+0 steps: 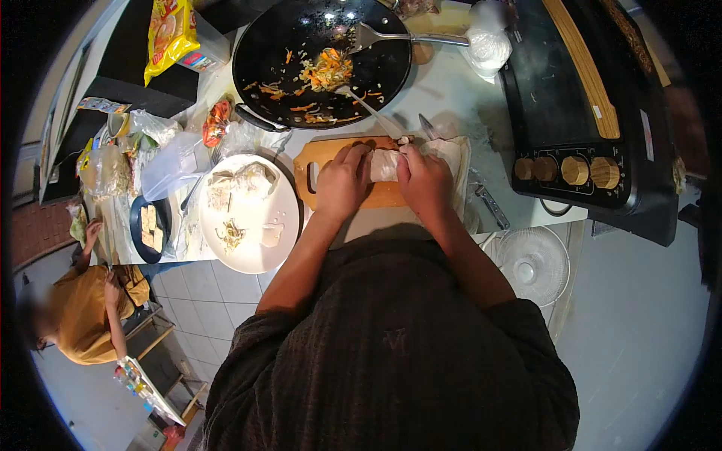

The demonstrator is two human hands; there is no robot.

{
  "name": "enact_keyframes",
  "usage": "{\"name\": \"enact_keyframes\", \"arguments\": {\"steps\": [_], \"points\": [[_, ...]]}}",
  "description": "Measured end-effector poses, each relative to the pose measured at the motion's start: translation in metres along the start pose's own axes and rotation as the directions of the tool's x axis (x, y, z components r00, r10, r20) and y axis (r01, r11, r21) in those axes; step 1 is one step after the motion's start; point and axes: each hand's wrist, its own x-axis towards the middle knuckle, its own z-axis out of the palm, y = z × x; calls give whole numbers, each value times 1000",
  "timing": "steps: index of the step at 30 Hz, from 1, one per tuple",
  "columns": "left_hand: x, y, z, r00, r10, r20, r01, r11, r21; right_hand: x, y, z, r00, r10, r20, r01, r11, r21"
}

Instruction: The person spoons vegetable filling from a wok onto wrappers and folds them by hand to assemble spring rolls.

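A pale wrapped roll lies on the wooden cutting board in front of me. My left hand has its fingers closed on the roll's left end. On the other end, my right hand holds it with bent fingers. Just left of the board, a white plate carries pale wrappers and a small heap of shredded vegetables. Beyond the board stands a black wok with chopped carrot and vegetables, a metal spatula and a spoon in it.
A knife lies right of the board, near a cloth. The black stove is at the right. Plastic bags and a dark dish fill the left side. Another person in orange is at the lower left.
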Motion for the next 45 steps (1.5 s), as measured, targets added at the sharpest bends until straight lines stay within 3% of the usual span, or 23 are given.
{"name": "enact_keyframes", "arguments": {"steps": [2, 5, 7, 11, 18, 21, 27, 29, 33, 35, 36, 38, 45], "points": [[0, 1, -1, 998, -46, 31, 45, 998, 44, 1, -2, -3, 999, 45, -8, -45, 996, -76], [-3, -9, 3, 999, 28, 21, -30, 995, 90, 1, 5, 3, 998, 20, -55, -20, 1000, 3], [-4, -15, 1, 964, 264, -3, -263, 962, 75, 2, 7, 4, 998, 29, -49, -28, 1000, 11], [-10, -12, -3, 979, 195, 60, -197, 980, 22, -4, 9, 6, 998, 38, -53, -35, 998, 57], [-11, -11, 8, 971, 240, -14, -236, 962, 140, -13, 7, -15, 999, 46, 6, -46, 997, 54], [-12, -1, 5, 976, 218, 4, -216, 964, 157, -19, 7, -19, 991, 96, -88, -102, 992, -73], [-15, 1, 7, 970, 237, 57, -243, 948, 204, -16, 17, -9, 994, 91, 54, -91, 996, -5], [-16, 3, 8, 970, 234, 66, -242, 952, 186, -17, 17, -9, 981, 168, 99, -171, 985, 28], [-15, 7, 7, 978, 195, 74, -205, 964, 172, -14, 20, -11, 984, 179, 17, -180, 973, 148], [-15, 6, 7, 978, 195, 72, -205, 965, 162, -10, 32, -14, 998, -61, -7, 61, 967, 246], [-15, 4, 6, 976, 203, 83, -214, 963, 162, -8, 40, -13, 998, -58, -4, 57, 968, 245], [-15, 2, 6, 972, 213, 98, -226, 962, 156, -3, 52, -11, 959, -266, 94, 217, 908, 358], [-14, -2, 0, 960, 237, 147, -256, 958, 130, 18, 62, -34, 898, -363, 248, 279, 907, 316]]}}
